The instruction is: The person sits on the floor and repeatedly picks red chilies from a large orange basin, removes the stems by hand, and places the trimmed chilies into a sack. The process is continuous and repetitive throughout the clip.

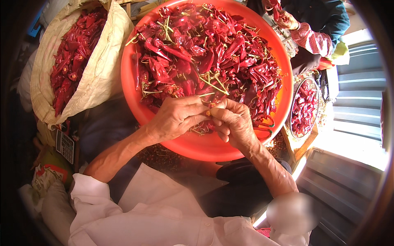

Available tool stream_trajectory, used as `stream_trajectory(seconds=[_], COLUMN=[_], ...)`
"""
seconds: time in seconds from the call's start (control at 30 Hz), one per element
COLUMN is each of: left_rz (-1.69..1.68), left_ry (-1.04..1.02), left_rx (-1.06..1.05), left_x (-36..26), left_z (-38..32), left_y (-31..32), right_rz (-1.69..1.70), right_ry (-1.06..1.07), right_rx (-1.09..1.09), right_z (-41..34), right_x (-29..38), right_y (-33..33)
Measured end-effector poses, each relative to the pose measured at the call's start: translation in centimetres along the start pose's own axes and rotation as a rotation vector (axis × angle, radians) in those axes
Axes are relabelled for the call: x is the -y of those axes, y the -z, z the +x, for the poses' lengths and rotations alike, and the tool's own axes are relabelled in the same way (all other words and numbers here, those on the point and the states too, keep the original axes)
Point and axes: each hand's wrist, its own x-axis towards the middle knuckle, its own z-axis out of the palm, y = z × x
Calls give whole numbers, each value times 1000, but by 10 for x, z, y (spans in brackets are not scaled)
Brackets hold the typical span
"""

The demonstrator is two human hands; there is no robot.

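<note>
A large red plastic basin lies before me, heaped with dried red chili peppers, some with pale stems. Over its near part my two hands meet. The fingers of my left hand are pinched together at a small piece of dried chili pepper, red and yellowish. My right hand pinches the same piece from the other side; the fingers hide most of it. Scissors with red handles rest in the basin, just right of my right hand.
A cloth sack of dried chili peppers stands at the left, with a calculator below it. At the right, a round container of chili peppers sits near a wooden edge. A co-worker's hand holds chili peppers at the upper right.
</note>
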Motion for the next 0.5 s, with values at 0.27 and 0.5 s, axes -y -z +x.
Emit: stream_trajectory(seconds=[0.27, 0.5], left_rz=[-113, -280], left_ry=[122, 285], left_rx=[-186, -280], left_x=[8, 4], left_z=[3, 5], left_y=[20, 30], right_rz=[440, -1161], right_ry=[254, 396], right_rx=[118, 269], right_z=[8, 18], right_x=[49, -11], right_y=[28, 36])
